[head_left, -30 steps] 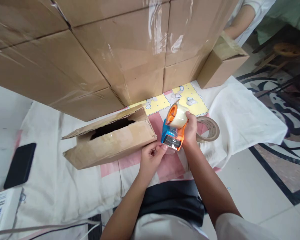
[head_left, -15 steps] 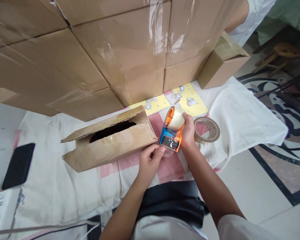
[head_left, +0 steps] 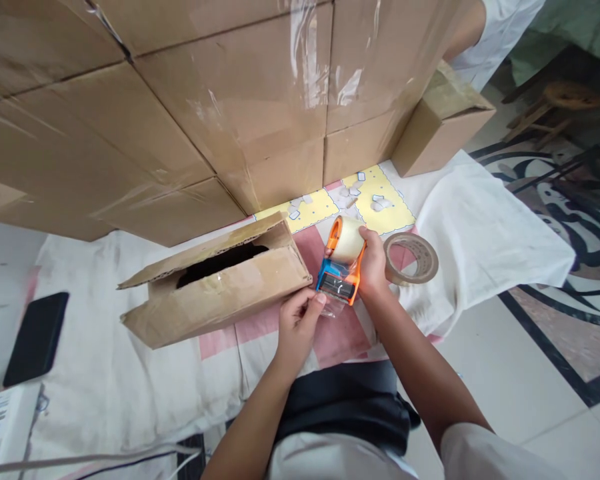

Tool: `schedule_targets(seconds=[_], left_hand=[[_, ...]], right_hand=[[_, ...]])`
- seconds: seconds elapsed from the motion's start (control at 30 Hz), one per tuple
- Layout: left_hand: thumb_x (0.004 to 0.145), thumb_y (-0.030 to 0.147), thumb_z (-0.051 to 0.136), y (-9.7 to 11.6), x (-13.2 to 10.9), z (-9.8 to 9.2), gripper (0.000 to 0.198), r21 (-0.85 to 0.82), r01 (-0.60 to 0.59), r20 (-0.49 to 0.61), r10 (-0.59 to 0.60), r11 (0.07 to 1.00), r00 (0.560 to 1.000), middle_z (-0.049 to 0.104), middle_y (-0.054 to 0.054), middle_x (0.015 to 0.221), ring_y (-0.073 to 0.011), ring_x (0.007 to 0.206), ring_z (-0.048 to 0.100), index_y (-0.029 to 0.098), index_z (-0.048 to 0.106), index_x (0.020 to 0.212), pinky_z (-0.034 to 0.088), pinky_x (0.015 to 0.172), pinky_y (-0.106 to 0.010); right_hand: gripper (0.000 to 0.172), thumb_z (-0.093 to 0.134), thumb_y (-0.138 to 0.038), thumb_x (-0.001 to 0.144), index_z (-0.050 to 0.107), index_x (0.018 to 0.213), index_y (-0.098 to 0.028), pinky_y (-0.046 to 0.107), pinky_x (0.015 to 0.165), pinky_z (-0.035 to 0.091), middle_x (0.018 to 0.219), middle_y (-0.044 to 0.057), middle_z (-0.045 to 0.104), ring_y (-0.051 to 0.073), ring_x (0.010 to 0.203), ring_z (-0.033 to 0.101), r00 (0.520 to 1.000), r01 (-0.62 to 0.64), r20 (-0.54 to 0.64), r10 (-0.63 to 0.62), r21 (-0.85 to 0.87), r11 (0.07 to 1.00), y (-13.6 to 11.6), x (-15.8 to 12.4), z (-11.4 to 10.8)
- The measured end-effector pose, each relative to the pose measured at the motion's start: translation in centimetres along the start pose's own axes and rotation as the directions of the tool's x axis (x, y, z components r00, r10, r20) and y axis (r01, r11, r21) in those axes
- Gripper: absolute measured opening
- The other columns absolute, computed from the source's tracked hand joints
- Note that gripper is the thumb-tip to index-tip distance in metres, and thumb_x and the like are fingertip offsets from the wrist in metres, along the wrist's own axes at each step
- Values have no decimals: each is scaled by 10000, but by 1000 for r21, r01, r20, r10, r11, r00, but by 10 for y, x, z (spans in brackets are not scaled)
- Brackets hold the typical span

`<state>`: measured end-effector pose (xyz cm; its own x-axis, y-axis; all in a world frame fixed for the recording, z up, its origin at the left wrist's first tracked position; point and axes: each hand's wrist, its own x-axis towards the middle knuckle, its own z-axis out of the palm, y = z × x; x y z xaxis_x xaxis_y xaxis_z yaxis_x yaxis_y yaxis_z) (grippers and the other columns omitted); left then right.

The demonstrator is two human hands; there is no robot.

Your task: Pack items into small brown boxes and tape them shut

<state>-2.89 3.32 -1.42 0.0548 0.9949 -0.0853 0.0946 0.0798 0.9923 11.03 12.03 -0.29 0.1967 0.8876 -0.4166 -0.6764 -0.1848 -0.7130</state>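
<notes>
My right hand (head_left: 373,263) is wrapped round an orange and blue tape dispenser (head_left: 339,283) that carries a roll of clear tape (head_left: 349,240). Just below the dispenser's blade, my left hand (head_left: 300,323) pinches the loose end of the clear tape (head_left: 331,306). An open cardboard box (head_left: 235,293) lies to the left, its flaps apart and its inside dark. Its right corner is close to my left fingertips. A roll of brown tape (head_left: 414,258) rests on the cloth, right beside my right hand.
Stacked, taped cartons (head_left: 265,107) rise behind. A smaller carton (head_left: 440,127) stands at the back right, near another person's arm (head_left: 465,30). A black phone (head_left: 37,339) and cables (head_left: 95,459) are at the left. A wooden stool (head_left: 570,97) stands on the floor.
The whole view has shifted slightly. Both hands keep nearly the same pose, with the dispenser and the tape end still held.
</notes>
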Motion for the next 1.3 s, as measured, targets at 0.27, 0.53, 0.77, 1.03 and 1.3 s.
schedule_targets(seconds=[0.27,0.53,0.77,1.03,1.3], left_hand=[[888,425,646,-5,-5,5,303,0,-32,-53,32,999,998,440,47,557,-98,541,375,171,643,722,309,536,-231],[896,417,637,-6,-4,8,317,52,-45,-59,48,998,997,434,55,544,-92,528,366,177,604,691,308,537,-230],[898,418,629,-3,-5,8,307,83,-50,-83,57,995,995,408,55,558,-99,546,363,183,608,701,312,550,-233],[904,382,621,-2,-4,7,301,102,-57,-73,65,993,995,400,60,566,-95,548,366,184,575,682,308,552,-222],[875,444,639,-4,-6,5,342,113,-48,-72,56,992,996,366,57,551,-105,533,364,183,589,659,317,533,-221]], right_hand=[[273,534,-489,766,598,811,-228,367,631,610,591,14,602,253,724,697,998,-52,46,51,25,998,4,2,-3],[217,538,-439,772,603,816,-237,359,628,610,601,2,608,240,703,695,999,-42,30,40,40,998,3,3,-2],[206,540,-432,767,594,801,-237,359,626,609,591,-2,604,235,679,694,999,-36,26,35,25,999,2,1,-2],[196,545,-411,753,592,822,-233,363,618,606,594,-1,618,240,670,697,1000,-12,17,12,30,999,2,2,-1],[195,568,-426,734,551,807,-246,346,532,578,555,-14,601,235,592,677,1000,0,-25,2,56,998,6,2,0]])
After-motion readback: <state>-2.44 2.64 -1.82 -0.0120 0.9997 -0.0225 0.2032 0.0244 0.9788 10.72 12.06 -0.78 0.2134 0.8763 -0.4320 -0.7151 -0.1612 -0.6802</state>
